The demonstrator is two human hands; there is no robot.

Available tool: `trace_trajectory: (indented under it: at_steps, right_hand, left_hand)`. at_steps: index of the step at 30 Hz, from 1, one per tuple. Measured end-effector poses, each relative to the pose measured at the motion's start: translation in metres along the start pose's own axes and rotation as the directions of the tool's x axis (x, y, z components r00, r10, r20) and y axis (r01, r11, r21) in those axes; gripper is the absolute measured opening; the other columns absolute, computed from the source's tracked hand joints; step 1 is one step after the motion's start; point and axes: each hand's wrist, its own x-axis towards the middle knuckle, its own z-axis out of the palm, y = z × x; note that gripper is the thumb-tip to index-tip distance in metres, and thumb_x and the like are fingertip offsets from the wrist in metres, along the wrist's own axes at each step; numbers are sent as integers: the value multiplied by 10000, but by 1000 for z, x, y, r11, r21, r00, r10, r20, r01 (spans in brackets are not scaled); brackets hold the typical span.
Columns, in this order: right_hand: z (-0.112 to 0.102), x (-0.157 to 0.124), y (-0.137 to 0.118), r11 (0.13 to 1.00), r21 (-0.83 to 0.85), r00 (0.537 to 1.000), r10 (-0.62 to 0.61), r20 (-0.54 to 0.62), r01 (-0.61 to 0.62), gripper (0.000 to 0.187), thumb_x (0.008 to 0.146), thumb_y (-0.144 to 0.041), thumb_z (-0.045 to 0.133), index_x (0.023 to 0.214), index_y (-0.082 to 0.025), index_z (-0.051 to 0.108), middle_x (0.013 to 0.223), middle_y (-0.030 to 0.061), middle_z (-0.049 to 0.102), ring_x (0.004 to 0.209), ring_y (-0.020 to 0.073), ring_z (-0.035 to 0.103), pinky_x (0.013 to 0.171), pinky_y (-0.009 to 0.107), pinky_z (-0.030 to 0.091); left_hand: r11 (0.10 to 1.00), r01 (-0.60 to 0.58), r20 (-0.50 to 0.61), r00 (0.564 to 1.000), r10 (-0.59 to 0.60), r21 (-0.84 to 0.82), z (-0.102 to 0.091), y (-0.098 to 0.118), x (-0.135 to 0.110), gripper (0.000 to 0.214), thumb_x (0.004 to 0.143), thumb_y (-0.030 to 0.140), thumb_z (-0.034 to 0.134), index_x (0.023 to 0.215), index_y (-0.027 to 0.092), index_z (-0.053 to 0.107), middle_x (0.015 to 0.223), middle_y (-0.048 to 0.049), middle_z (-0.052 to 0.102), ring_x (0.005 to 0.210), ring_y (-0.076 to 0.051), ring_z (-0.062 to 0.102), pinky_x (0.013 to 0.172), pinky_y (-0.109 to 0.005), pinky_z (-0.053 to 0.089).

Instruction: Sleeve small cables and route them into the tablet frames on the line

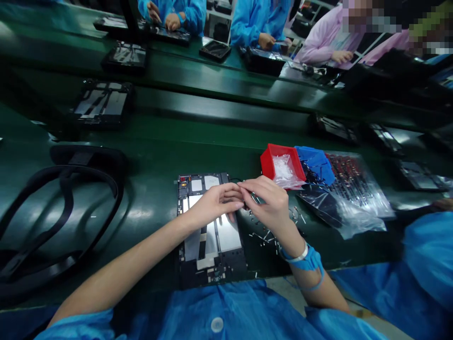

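Observation:
An opened tablet (229, 232) lies on the green bench in front of me, its battery cells, ribbon cable and boards showing. Above its upper right part, my left hand (223, 200) has its fingers curled, with the thumb close to them. My right hand (267, 200) pinches thumb and forefinger together against the left fingertips. Whatever lies between the fingertips is too small to make out. A thin dark wire shows just behind them, at the tablet's top right corner. Small silvery and black parts (269, 236) lie scattered below and beside my right hand.
Behind my right hand stand a red bin (267, 163) holding a clear bag and a blue bin (318, 165) with black pieces. Plastic bags (357, 189) of small parts lie beside them. A black looped stand (118, 193) is left. Co-workers sit across, near other opened tablets (102, 101).

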Motion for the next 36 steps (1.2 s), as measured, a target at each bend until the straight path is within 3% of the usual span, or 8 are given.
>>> trace_trajectory:
  at_steps: [5,8,12,21,24,28,32,36]
  right_hand:
    - [3,0,-9,977,108,980,191,-58,-184,117,841,-136,628,827,-206,721,770,41,745,685,148,666,605,296,539]
    - [0,0,-9,984,91,986,161,-51,-156,124,833,-135,633,837,-207,734,785,43,756,699,157,683,627,312,552]
    - [-6,1,-4,988,92,993,120,20,-122,137,837,-144,620,841,-213,738,765,31,755,663,143,672,596,298,551]
    - [-12,5,0,989,85,988,113,105,-122,168,839,-145,582,829,-217,733,743,14,750,606,128,645,544,279,527]
    - [-20,3,22,983,-89,986,164,5,-163,174,847,-170,570,808,-227,730,738,16,745,631,146,659,590,305,532]
    - [-27,-5,43,859,-423,953,215,-215,-289,215,842,-178,559,971,-227,724,857,64,748,763,213,668,673,375,525]
    - [-12,-11,17,965,-244,995,104,-5,-102,183,866,-159,571,965,-230,707,884,47,738,807,182,655,717,334,539]
    - [5,-11,-11,987,-160,994,6,111,12,157,876,-134,551,881,-159,706,830,86,731,744,176,631,656,310,545]
  left_hand:
    - [999,17,-129,991,-22,-44,6,-3,-2,133,777,210,643,853,143,556,630,-20,675,511,-110,611,436,-173,443]
    - [1000,-1,-161,987,-4,-29,6,-2,-3,70,796,176,607,844,126,597,601,-17,670,438,-82,561,411,-165,406]
    - [999,-14,-224,974,23,44,5,-1,-3,99,779,101,592,839,112,671,611,-15,662,521,-94,619,438,-154,409]
    - [993,65,-223,974,-41,102,2,0,-2,192,821,90,558,931,112,714,629,-31,687,538,-101,634,414,-151,411]
    - [988,151,-257,957,-137,33,0,1,-1,194,825,84,555,970,85,684,700,-69,721,551,-124,669,394,-155,421]
    - [985,172,-285,944,-169,-13,-2,0,1,269,858,89,512,1103,39,610,921,-159,737,683,-171,724,429,-175,489]
    - [989,146,-276,950,-148,-28,-1,-2,1,360,865,99,518,1219,33,538,922,-152,735,746,-180,728,507,-192,544]
    - [995,71,-240,970,-51,77,2,-3,-1,475,859,69,500,1332,62,468,775,-66,715,637,-157,698,456,-186,523]
